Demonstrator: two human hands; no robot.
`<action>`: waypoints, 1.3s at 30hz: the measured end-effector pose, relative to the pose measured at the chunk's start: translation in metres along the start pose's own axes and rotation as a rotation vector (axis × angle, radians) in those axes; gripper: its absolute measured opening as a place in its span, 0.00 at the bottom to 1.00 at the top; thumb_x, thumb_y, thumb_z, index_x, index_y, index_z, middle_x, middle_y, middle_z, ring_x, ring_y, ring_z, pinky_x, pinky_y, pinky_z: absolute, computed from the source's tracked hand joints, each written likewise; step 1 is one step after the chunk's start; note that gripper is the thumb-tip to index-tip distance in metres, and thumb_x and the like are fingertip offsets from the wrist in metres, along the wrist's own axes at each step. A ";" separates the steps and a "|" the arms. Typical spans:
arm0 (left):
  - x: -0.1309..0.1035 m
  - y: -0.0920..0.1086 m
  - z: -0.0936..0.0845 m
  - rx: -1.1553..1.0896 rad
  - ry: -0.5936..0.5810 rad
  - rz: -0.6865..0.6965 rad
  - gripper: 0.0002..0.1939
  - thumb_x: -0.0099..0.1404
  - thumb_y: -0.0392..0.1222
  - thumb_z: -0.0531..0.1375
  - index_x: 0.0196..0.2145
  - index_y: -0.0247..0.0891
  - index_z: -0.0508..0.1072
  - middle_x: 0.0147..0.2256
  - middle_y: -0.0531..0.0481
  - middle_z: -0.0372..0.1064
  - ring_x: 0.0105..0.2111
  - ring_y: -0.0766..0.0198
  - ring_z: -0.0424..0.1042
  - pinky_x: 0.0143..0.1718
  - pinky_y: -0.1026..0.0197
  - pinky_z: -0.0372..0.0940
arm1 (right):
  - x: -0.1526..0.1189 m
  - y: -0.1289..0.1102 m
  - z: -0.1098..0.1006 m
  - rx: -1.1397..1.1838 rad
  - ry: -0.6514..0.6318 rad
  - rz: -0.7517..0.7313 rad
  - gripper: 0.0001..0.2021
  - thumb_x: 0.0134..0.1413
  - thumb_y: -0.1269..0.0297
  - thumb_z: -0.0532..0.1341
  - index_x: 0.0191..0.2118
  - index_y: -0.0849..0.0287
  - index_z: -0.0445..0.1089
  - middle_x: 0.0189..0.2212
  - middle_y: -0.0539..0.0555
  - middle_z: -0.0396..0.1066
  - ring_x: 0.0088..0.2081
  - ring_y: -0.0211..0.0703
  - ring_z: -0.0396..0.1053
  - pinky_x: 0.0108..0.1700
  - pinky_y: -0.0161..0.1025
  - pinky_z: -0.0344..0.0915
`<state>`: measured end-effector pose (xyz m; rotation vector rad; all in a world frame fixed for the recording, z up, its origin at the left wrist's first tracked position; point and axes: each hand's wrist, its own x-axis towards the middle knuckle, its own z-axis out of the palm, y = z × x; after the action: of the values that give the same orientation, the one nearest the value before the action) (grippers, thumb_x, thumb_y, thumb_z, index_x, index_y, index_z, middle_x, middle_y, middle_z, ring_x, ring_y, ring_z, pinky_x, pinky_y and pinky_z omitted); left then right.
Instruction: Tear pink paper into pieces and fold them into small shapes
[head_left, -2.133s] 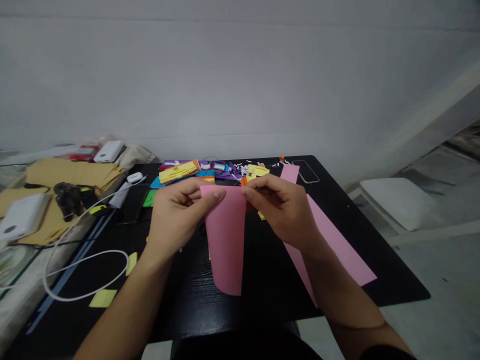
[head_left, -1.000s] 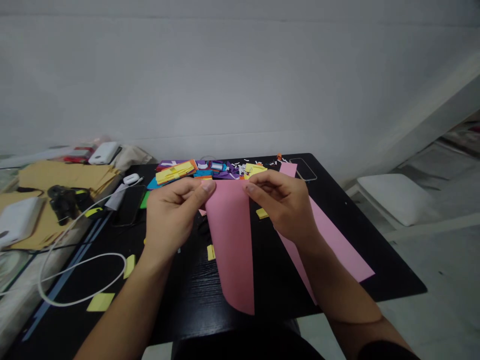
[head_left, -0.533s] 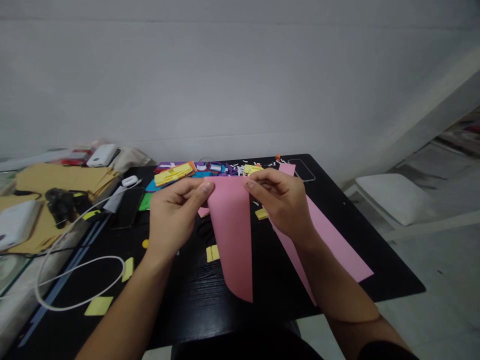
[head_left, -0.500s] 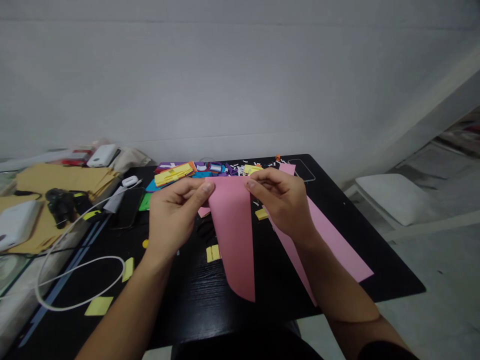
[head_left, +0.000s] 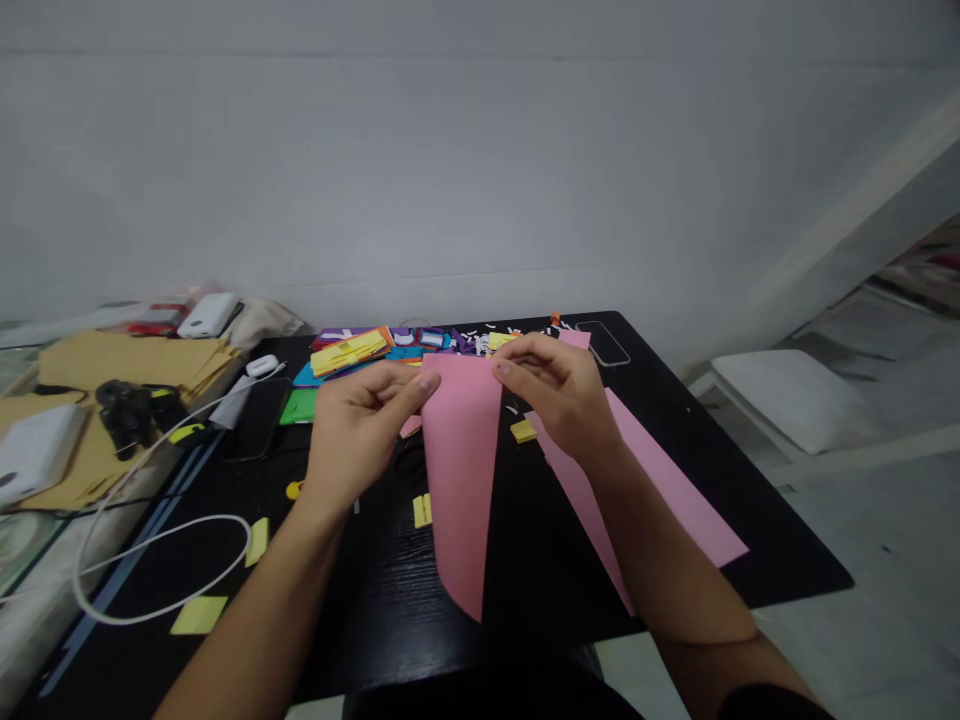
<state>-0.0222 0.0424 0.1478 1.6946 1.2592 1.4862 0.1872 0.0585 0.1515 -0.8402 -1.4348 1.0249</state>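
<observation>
Black table (head_left: pixel 540 580), pink paper strip (head_left: pixel 459 470) held up over it.
Two loose pink strips (head_left: pixel 681 485) lay near my right forearm; the held one hung curved, my left hand (head_left: pixel 356 425) pinching its upper left corner, my right hand (head_left: pixel 562 400) its upper right. Beyond, yellow paper bundle (head_left: pixel 349 352); below, small folded yellow piece (head_left: pixel 421 511).
</observation>
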 end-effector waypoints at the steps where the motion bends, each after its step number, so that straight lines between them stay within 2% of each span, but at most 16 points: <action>1: 0.000 -0.001 0.000 0.015 -0.042 -0.005 0.08 0.65 0.45 0.69 0.30 0.39 0.83 0.25 0.53 0.77 0.25 0.67 0.71 0.28 0.66 0.66 | 0.000 0.001 -0.001 0.003 -0.042 0.007 0.07 0.55 0.60 0.72 0.38 0.56 0.77 0.35 0.52 0.78 0.38 0.42 0.76 0.43 0.40 0.75; 4: -0.003 -0.002 0.005 0.052 -0.199 0.003 0.12 0.67 0.49 0.68 0.32 0.38 0.83 0.24 0.53 0.75 0.24 0.67 0.70 0.25 0.66 0.63 | 0.001 0.003 0.000 -0.040 -0.175 -0.005 0.10 0.55 0.60 0.73 0.41 0.56 0.79 0.37 0.52 0.79 0.41 0.43 0.77 0.45 0.40 0.74; 8: -0.010 -0.005 0.014 0.110 -0.288 0.031 0.14 0.69 0.52 0.66 0.36 0.38 0.83 0.27 0.52 0.77 0.25 0.68 0.69 0.25 0.66 0.61 | 0.002 0.005 -0.001 -0.136 -0.233 -0.027 0.08 0.57 0.58 0.71 0.33 0.56 0.79 0.32 0.52 0.79 0.35 0.42 0.75 0.39 0.40 0.72; 11: -0.009 -0.005 0.012 0.136 -0.307 0.022 0.13 0.70 0.50 0.65 0.38 0.38 0.82 0.28 0.51 0.77 0.26 0.67 0.69 0.26 0.66 0.62 | 0.006 0.004 -0.006 -0.106 -0.062 -0.036 0.06 0.56 0.60 0.71 0.32 0.56 0.79 0.31 0.51 0.79 0.35 0.43 0.75 0.40 0.42 0.73; 15: 0.003 -0.002 -0.009 0.126 -0.353 -0.038 0.14 0.67 0.51 0.66 0.31 0.38 0.80 0.25 0.53 0.73 0.23 0.68 0.67 0.22 0.67 0.58 | 0.015 0.007 -0.022 -0.056 0.267 -0.074 0.04 0.57 0.62 0.70 0.33 0.54 0.78 0.34 0.51 0.79 0.40 0.44 0.76 0.48 0.45 0.73; 17: 0.011 -0.003 -0.022 0.101 -0.299 -0.085 0.13 0.64 0.50 0.69 0.28 0.38 0.79 0.23 0.54 0.71 0.22 0.69 0.65 0.21 0.67 0.58 | 0.020 0.010 -0.030 -0.014 0.363 -0.073 0.05 0.57 0.60 0.70 0.33 0.54 0.78 0.34 0.51 0.78 0.39 0.43 0.76 0.48 0.44 0.72; 19: 0.019 -0.007 -0.034 0.030 -0.186 -0.135 0.10 0.60 0.47 0.72 0.28 0.39 0.80 0.24 0.53 0.73 0.22 0.68 0.67 0.22 0.67 0.62 | 0.024 0.012 -0.037 0.015 0.385 -0.049 0.06 0.56 0.59 0.70 0.33 0.55 0.77 0.33 0.51 0.77 0.37 0.42 0.75 0.45 0.43 0.72; 21: 0.024 -0.014 -0.040 -0.113 -0.001 -0.154 0.10 0.57 0.46 0.73 0.30 0.39 0.80 0.26 0.53 0.75 0.23 0.67 0.70 0.24 0.67 0.65 | 0.024 0.010 -0.042 -0.003 0.308 -0.009 0.06 0.56 0.61 0.69 0.32 0.55 0.76 0.32 0.51 0.76 0.35 0.41 0.74 0.42 0.42 0.72; 23: 0.028 -0.019 -0.042 -0.230 0.142 -0.140 0.09 0.57 0.46 0.73 0.31 0.39 0.81 0.27 0.53 0.76 0.24 0.67 0.71 0.25 0.66 0.66 | 0.022 0.006 -0.045 -0.099 0.105 0.050 0.07 0.55 0.62 0.68 0.29 0.56 0.75 0.28 0.50 0.74 0.33 0.42 0.73 0.40 0.42 0.71; 24: 0.028 -0.021 -0.040 -0.259 0.169 -0.135 0.09 0.58 0.45 0.73 0.32 0.39 0.81 0.28 0.53 0.76 0.25 0.67 0.71 0.25 0.66 0.67 | 0.021 0.005 -0.044 -0.168 -0.021 0.085 0.07 0.54 0.62 0.68 0.28 0.56 0.75 0.27 0.50 0.74 0.32 0.42 0.73 0.39 0.42 0.71; 26: 0.027 -0.021 -0.035 -0.248 0.110 -0.151 0.09 0.58 0.45 0.72 0.31 0.39 0.81 0.27 0.52 0.76 0.24 0.67 0.71 0.24 0.67 0.66 | 0.016 0.005 -0.037 -0.292 -0.238 0.149 0.07 0.53 0.60 0.70 0.30 0.57 0.77 0.27 0.51 0.76 0.33 0.44 0.74 0.40 0.44 0.73; 28: 0.022 -0.017 -0.026 -0.176 -0.047 -0.180 0.09 0.59 0.46 0.72 0.30 0.38 0.81 0.26 0.52 0.76 0.23 0.66 0.71 0.23 0.66 0.65 | 0.012 0.008 -0.023 -0.292 -0.306 0.148 0.11 0.50 0.60 0.74 0.39 0.56 0.78 0.37 0.54 0.80 0.40 0.47 0.78 0.48 0.47 0.74; 30: 0.017 -0.012 -0.017 -0.099 -0.188 -0.151 0.08 0.61 0.46 0.70 0.30 0.38 0.81 0.26 0.51 0.77 0.24 0.66 0.72 0.25 0.65 0.66 | 0.007 0.012 -0.007 -0.155 -0.378 0.143 0.18 0.49 0.61 0.75 0.46 0.55 0.77 0.43 0.55 0.81 0.45 0.47 0.79 0.52 0.47 0.75; 32: 0.012 -0.008 -0.009 -0.043 -0.263 -0.078 0.07 0.62 0.44 0.69 0.31 0.38 0.81 0.27 0.51 0.77 0.26 0.66 0.73 0.27 0.65 0.67 | 0.005 0.016 0.006 -0.032 -0.361 0.140 0.18 0.49 0.61 0.75 0.46 0.55 0.76 0.43 0.54 0.81 0.44 0.47 0.80 0.51 0.47 0.75; 34: 0.009 -0.005 -0.004 -0.022 -0.253 -0.049 0.07 0.63 0.44 0.69 0.33 0.38 0.81 0.28 0.52 0.78 0.26 0.67 0.73 0.27 0.66 0.67 | 0.004 0.018 0.012 0.020 -0.293 0.146 0.17 0.48 0.60 0.75 0.44 0.55 0.76 0.41 0.54 0.82 0.43 0.47 0.80 0.50 0.47 0.76; 39: 0.008 -0.003 -0.007 -0.089 -0.237 -0.121 0.10 0.64 0.46 0.69 0.30 0.38 0.78 0.24 0.51 0.78 0.22 0.66 0.75 0.24 0.65 0.70 | 0.006 0.014 0.005 0.079 -0.128 0.194 0.18 0.47 0.59 0.76 0.44 0.57 0.77 0.41 0.56 0.83 0.44 0.50 0.80 0.51 0.51 0.76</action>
<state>-0.0300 0.0500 0.1502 1.6502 1.1313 1.2134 0.1807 0.0688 0.1413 -0.8813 -1.4298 1.2938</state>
